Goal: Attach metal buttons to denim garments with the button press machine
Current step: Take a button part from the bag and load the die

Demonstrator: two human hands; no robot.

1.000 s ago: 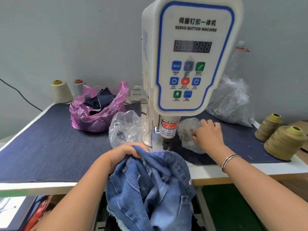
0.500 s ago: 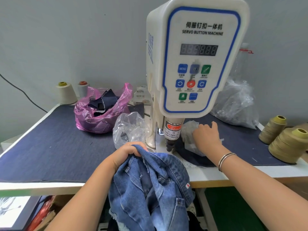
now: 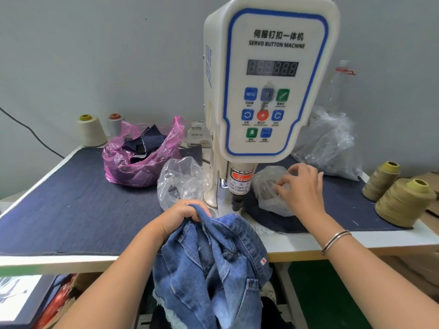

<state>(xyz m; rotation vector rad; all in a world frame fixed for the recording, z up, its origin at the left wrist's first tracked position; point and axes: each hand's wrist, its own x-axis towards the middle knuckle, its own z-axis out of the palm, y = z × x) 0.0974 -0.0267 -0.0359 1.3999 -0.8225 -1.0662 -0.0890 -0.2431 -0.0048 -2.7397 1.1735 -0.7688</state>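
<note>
1. Right hand (image 3: 301,191) had lifted a touch since half a second before: it lay flatter on the small clear bag (image 3: 270,193) then, and now its fingertips were curled and plucking at the plastic, just right of the servo button machine (image 3: 270,86).
2. Left hand (image 3: 180,216) hadn't budged; fingers were clamped round a bunched fold of the blue denim garment (image 3: 213,264), same grip as before.
3. The garment hung over the front edge of the table (image 3: 297,245), its gathered top just in front of the press head (image 3: 238,186) (warning label facing us).
4. Its long axis ran roughly top to bottom, the held end up toward the machine, the frayed hem down below the tabletop.
5. A second clear bag (image 3: 183,181) sat left of the press, a pink bag (image 3: 140,157) of dark scraps behind it.
6. Olive thread cones (image 3: 401,203) stood at the far right.
</note>
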